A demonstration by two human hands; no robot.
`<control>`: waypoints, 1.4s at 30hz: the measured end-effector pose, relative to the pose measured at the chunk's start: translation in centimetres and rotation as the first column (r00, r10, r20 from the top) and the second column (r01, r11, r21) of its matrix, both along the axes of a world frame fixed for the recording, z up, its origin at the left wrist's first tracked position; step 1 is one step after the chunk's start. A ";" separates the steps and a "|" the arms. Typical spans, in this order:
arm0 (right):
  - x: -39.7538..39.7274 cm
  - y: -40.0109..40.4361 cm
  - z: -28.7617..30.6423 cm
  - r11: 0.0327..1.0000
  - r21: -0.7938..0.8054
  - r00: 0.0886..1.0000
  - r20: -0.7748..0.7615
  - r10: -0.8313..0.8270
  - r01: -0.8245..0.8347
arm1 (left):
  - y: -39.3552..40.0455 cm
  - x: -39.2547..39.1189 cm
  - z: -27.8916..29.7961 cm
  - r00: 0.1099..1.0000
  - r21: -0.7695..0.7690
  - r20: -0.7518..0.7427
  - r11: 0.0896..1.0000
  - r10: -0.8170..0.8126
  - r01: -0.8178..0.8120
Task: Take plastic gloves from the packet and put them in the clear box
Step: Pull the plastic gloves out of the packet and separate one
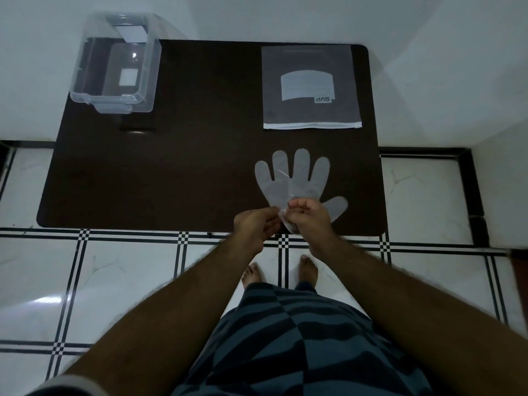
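Gloves [297, 181] are out of the packet [311, 87] but not yet in the clear box [114, 72], which looks empty at the far left corner of the bench [185, 167]. They look thin and see-through, spread flat near the front edge. Left hand [255, 228] and right hand [308, 217] both pinch the cuff.

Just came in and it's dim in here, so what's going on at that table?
A person stands at a dark table and pinches the cuff end of a thin plastic glove with the left hand and right hand; its fingers lie spread on the table. The glove packet lies flat beyond it. The clear box sits open at the far left corner, and no glove is discernible in it.
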State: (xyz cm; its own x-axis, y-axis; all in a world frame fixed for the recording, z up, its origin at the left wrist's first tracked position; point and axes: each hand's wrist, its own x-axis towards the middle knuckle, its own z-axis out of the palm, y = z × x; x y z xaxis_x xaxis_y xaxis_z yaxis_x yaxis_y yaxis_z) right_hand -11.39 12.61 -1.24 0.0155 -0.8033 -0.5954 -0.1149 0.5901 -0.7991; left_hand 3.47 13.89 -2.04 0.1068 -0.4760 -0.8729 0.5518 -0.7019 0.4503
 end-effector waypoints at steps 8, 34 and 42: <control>-0.3 -0.4 -0.5 1.000 0.005 1.000 -0.018 0.009 -0.009 | -0.4 -0.6 -0.2 0.998 0.024 0.044 0.999 0.048 -0.049; -1.5 -1.0 -0.9 0.948 -0.238 0.968 -0.184 0.171 -0.213 | -0.5 0.3 -0.6 0.992 -0.012 0.101 0.997 0.071 -0.070; -2.7 -2.5 0.2 0.980 0.010 0.979 -0.017 -0.201 0.201 | 0.3 1.7 -1.2 0.770 -0.019 0.554 0.920 -0.317 0.392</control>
State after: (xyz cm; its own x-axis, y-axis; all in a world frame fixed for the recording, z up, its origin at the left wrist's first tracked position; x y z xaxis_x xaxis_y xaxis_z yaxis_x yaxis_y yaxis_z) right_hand -14.06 10.07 -0.99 -0.1551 -0.7823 -0.6032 -0.0060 0.6114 -0.7913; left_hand 5.17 14.22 -3.23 0.3353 -0.6736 -0.6587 -0.0765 -0.7163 0.6936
